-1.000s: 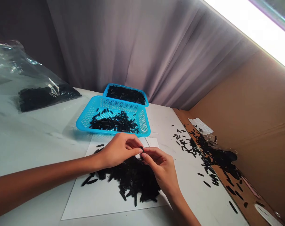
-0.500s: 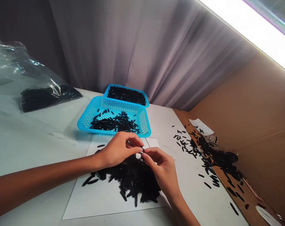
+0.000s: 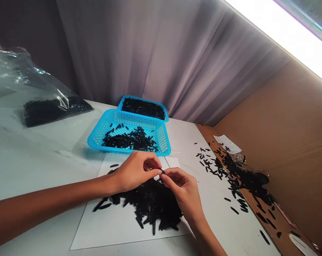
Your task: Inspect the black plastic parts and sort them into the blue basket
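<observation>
White tabletop (image 3: 43, 149), grey curtain (image 3: 150, 53) beyond. My left hand (image 3: 134, 171) and right hand (image 3: 183, 190) both apparently pinch one thin black strip (image 3: 162, 171), now showing lengthwise, at twelve o'clock from the black pile (image 3: 150, 209) on the white sheet (image 3: 86, 227).

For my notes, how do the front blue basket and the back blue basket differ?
The front basket holds a loose scatter of black pieces with its floor showing, while the back basket is nearly covered with them. The front basket shows whole, while the back basket is partly hidden behind it. Both are bright blue perforated plastic.
</observation>
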`<state>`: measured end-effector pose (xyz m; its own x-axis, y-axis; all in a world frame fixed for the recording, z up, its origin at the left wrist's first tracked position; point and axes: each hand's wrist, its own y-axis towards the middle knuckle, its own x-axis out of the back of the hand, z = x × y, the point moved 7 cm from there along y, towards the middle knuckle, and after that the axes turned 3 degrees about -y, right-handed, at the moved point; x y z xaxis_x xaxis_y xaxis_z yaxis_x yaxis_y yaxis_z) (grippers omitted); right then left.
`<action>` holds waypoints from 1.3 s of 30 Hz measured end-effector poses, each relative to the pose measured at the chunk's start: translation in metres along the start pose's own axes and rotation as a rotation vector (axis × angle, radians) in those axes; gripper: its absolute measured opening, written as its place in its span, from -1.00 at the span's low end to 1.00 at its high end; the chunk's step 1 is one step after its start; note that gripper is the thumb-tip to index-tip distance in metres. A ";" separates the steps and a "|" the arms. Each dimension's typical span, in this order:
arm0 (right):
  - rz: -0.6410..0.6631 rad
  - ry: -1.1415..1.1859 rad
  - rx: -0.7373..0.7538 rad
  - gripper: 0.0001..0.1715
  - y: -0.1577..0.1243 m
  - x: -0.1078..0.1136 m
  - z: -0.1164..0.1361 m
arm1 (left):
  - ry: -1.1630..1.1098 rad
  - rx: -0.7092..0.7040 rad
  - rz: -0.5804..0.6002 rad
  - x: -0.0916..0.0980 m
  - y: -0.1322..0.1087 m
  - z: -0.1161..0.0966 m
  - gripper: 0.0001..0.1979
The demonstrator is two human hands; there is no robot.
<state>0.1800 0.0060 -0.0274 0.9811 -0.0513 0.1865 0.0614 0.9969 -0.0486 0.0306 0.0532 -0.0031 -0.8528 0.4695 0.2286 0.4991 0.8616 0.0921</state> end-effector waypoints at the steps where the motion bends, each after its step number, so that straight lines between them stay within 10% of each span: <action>1: -0.001 0.027 -0.012 -0.78 0.000 0.000 -0.001 | 0.010 -0.003 -0.001 0.000 0.000 0.000 -0.96; 39: -0.001 0.108 -0.017 -0.80 0.000 0.001 0.004 | -0.008 -0.041 0.003 -0.001 -0.001 -0.008 -0.96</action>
<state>0.1801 0.0061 -0.0228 0.9951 -0.0592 0.0797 0.0645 0.9958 -0.0657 0.0324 0.0501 0.0038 -0.8525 0.4737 0.2209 0.5073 0.8517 0.1313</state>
